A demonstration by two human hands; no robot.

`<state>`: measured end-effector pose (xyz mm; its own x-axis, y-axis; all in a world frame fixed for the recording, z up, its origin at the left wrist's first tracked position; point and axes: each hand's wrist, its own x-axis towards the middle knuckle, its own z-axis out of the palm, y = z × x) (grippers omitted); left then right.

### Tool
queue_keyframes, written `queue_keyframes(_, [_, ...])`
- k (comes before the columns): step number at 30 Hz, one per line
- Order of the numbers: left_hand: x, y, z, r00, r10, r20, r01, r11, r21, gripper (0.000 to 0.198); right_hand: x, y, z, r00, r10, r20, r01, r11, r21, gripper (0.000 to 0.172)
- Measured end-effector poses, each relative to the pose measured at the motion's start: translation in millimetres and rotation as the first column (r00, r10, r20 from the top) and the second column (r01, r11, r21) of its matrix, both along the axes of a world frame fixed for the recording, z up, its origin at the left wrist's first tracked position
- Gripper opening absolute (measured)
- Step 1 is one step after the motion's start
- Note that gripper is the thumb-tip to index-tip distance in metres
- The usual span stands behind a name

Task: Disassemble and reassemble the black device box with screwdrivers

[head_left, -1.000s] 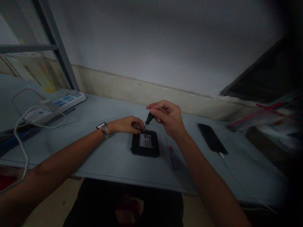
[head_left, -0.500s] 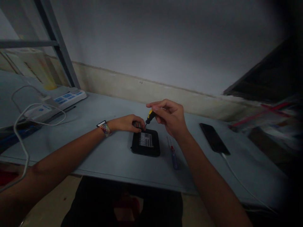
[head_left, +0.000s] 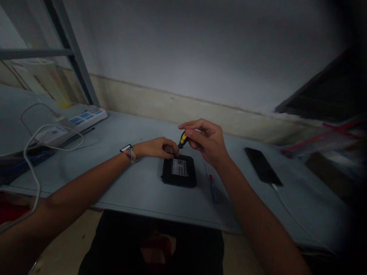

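A flat black box (head_left: 189, 172) with a white printed label lies on the table in front of me. My left hand (head_left: 159, 148), with a patterned watch band on its wrist, has curled fingers and thumb gripping the far left corner of the box. My right hand (head_left: 208, 141) is closed around the handle of a yellow-and-black screwdriver (head_left: 183, 139). It is tilted, with its tip down at the far edge of the box beside my left fingertips. What exactly the tip touches is too small to tell. A second screwdriver (head_left: 213, 191) with a bluish see-through handle lies right of the box.
A black phone (head_left: 262, 166) on a white cable lies at the right. At the left are a white power strip (head_left: 83, 119), looping white cables and a clear plastic cup (head_left: 54, 84). The wall (head_left: 183, 68) rises behind the table; its front edge is near my lap.
The view has shifted slightly, so everything sits a little further right. Both hands keep their places at the box, and the screwdriver's handle stands a bit more upright.
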<state>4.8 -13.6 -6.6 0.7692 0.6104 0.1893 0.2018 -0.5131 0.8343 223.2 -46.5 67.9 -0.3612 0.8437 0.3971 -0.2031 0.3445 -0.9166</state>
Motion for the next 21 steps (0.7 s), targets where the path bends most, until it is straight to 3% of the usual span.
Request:
queue_keyframes(5, [0.4, 0.2, 0.3, 1.0, -0.004, 0.003, 0.004, 1.0, -0.016, 0.021, -3.8, 0.3, -1.5, 1.0, -0.003, -0.011, 0.003, 1.0, -0.003, 0.034])
queue_keyframes(11, [0.2, -0.2, 1.6, 1.0, 0.004, -0.005, -0.004, 1.0, -0.01, 0.02, 0.8, -1.1, 1.3, 0.999, 0.044, 0.031, -0.043, 0.999, -0.029, 0.023])
queue_keyframes(15, [0.0, 0.2, 1.4, 1.0, 0.009, -0.001, -0.009, 1.0, -0.002, 0.02, 0.8, 0.4, 0.5, 0.998, -0.051, 0.026, 0.05, 0.998, 0.039, 0.029])
queue_keyframes(18, [0.9, 0.3, 0.2, 1.0, 0.002, -0.006, -0.002, 1.0, -0.008, 0.021, -0.4, 0.9, -3.2, 0.992, -0.117, 0.043, 0.116, 0.993, 0.011, 0.038])
queue_keyframes(21, [3.3, -0.6, -2.2, 1.0, 0.004, 0.006, -0.004, 1.0, -0.019, 0.022, 1.5, 0.6, -6.5, 0.98, -0.116, 0.161, 0.116, 0.993, 0.006, 0.037])
